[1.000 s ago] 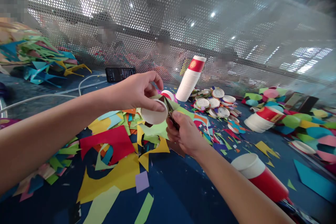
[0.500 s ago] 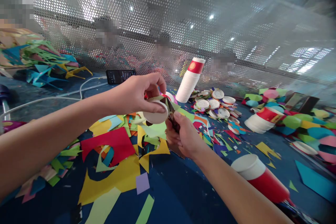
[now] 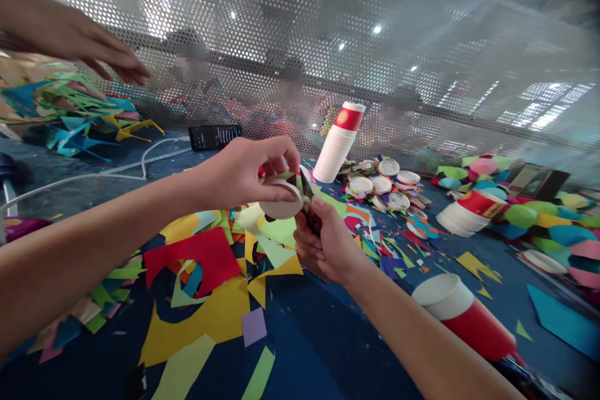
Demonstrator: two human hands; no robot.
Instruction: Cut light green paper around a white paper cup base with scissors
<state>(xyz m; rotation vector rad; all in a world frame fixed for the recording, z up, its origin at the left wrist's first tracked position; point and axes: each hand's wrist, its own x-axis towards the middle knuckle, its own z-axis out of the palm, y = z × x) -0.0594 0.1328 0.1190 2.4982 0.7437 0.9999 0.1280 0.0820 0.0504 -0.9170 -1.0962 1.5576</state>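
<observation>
My left hand (image 3: pixel 262 169) pinches a round white disc (image 3: pixel 280 205), which looks like a paper cup's base, between thumb and fingers. Dark scissors (image 3: pixel 307 190) sit in my right hand (image 3: pixel 325 237), with their blades at the disc's right edge. Whether the blades touch it I cannot tell. Beneath both hands lie pale green paper scraps (image 3: pixel 276 253), a red sheet with a rounded cutout (image 3: pixel 218 256) and yellow offcuts (image 3: pixel 220 319). Behind my hands leans a tall stack of white paper cups (image 3: pixel 335 153), the top one banded red.
Another person's hand (image 3: pixel 94 44) reaches in at upper left, over heaped paper scraps (image 3: pixel 70 94). A phone (image 3: pixel 214 137) stands by a perforated screen (image 3: pixel 262 25). At right are piled cup bases (image 3: pixel 382 185), tipped cups (image 3: pixel 471 212) and a red-and-white cup (image 3: pixel 482 325).
Another person's hand has come into view at upper left. My two hands have barely shifted, still holding the disc and the scissors.
</observation>
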